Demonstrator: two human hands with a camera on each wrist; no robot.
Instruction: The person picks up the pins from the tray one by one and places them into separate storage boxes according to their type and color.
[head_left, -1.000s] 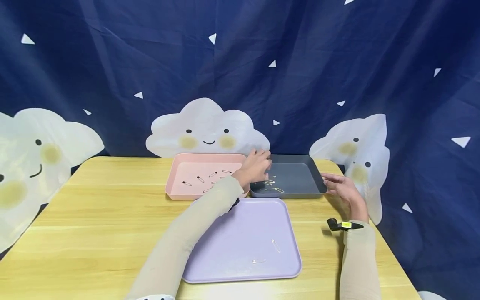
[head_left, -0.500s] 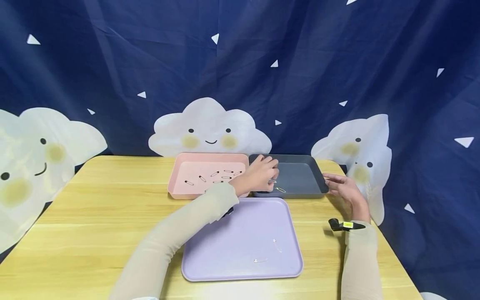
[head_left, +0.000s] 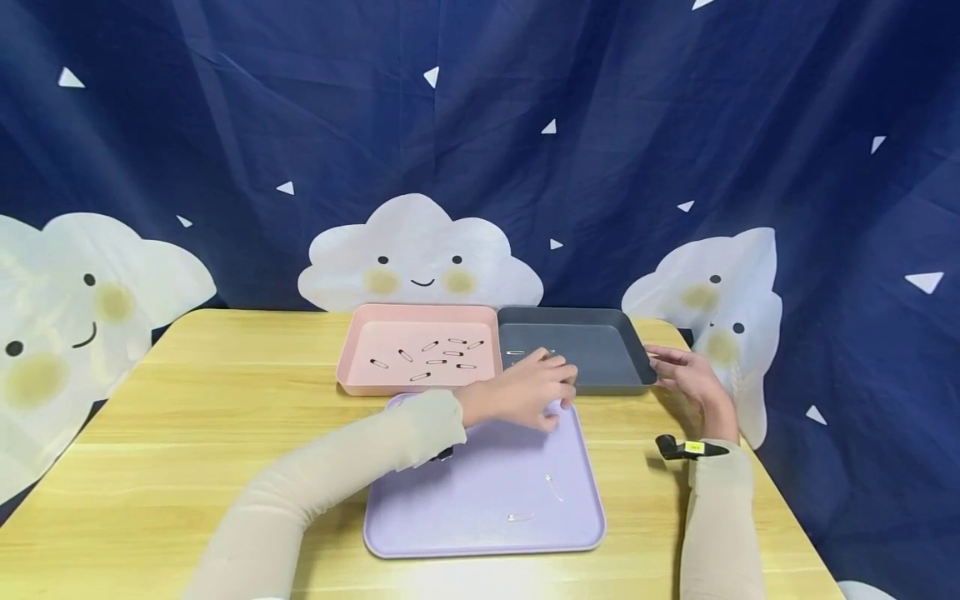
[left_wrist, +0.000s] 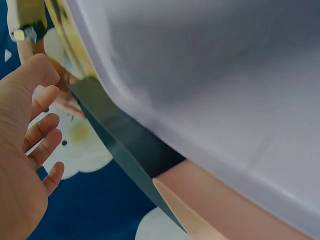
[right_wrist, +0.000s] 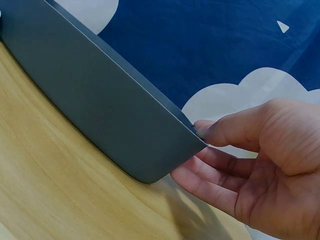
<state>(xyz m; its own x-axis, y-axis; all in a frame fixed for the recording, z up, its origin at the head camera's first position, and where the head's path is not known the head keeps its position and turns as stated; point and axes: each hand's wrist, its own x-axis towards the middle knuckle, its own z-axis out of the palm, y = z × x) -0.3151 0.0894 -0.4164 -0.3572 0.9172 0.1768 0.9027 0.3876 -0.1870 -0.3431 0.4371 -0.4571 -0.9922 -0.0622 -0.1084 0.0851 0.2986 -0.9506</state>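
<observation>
My left hand (head_left: 528, 392) hovers over the far edge of the lavender tray (head_left: 465, 500), its fingers loosely bent. No object shows between those fingers in the left wrist view. Two light safety pins (head_left: 554, 487) lie on the lavender tray. Behind it, the dark grey tray (head_left: 600, 358) has a few pins at its left, partly hidden by the left hand. With thumb over the rim and fingers against the outer wall, my right hand (right_wrist: 270, 160) pinches the grey tray's right corner.
Left of the grey tray, side by side with it, stands a pink tray (head_left: 367, 333) with several black-headed safety pins (head_left: 430, 346) spread inside. All trays sit on a wooden table (head_left: 187, 450). A blue cloud-patterned curtain (head_left: 480, 125) hangs behind the table's far edge.
My left hand has come back from over the grey tray toward the lavender one, uncovering more pins in the pink tray. The right hand has stayed at the grey tray's corner.
</observation>
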